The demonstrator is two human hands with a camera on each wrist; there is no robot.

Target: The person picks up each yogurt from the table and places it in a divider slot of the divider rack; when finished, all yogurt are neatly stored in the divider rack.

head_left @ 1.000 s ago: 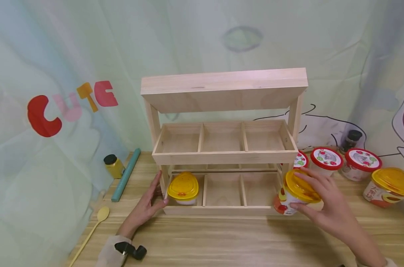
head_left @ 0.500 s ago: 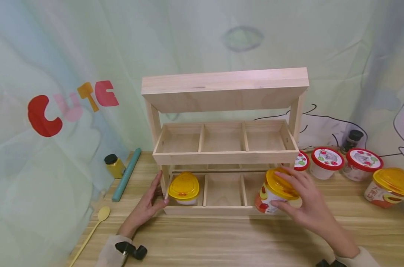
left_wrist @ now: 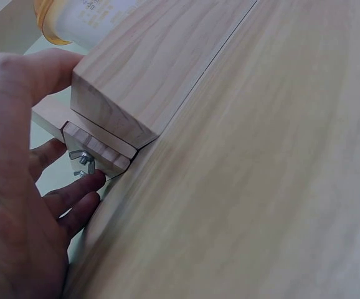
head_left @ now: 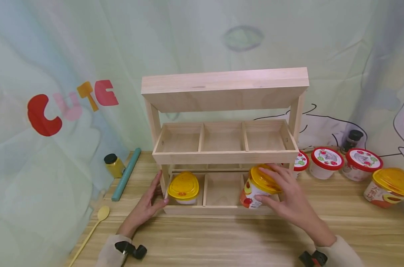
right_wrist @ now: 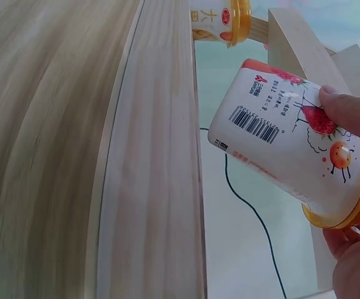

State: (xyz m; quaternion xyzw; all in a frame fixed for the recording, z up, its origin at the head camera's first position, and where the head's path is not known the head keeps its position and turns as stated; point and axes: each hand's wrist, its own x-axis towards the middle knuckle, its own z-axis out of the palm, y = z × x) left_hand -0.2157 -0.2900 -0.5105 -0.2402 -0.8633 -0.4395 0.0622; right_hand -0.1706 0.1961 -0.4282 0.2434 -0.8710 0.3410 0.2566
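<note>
A two-tier wooden shelf (head_left: pixel 225 157) with divided trays stands on the table. My right hand (head_left: pixel 287 194) grips a tub with a yellow lid (head_left: pixel 260 187) and fruit-printed sides, between thumb and fingers. That tub is tilted over the lower tray's right compartment; in the right wrist view its printed side (right_wrist: pixel 279 128) and barcode show above the tray's front board. A second yellow-lidded tub (head_left: pixel 183 187) sits in the lower left compartment. My left hand (head_left: pixel 146 204) rests against the shelf's lower left corner, thumb at the front board, fingers along the end beside metal wing nuts (left_wrist: pixel 83 159).
Right of the shelf stand several red-lidded tubs (head_left: pixel 327 163), another yellow-lidded tub (head_left: pixel 390 187) and a black-capped jar (head_left: pixel 351 141). On the left lie a yellow jar (head_left: pixel 114 167), a teal rod (head_left: pixel 126 176) and a yellow spoon (head_left: pixel 102 215). Printed cloth hangs behind.
My right hand has carried the yellow-lidded tub leftward, from the shelf's right end to over the lower right compartment. The left hand has stayed at the left corner.
</note>
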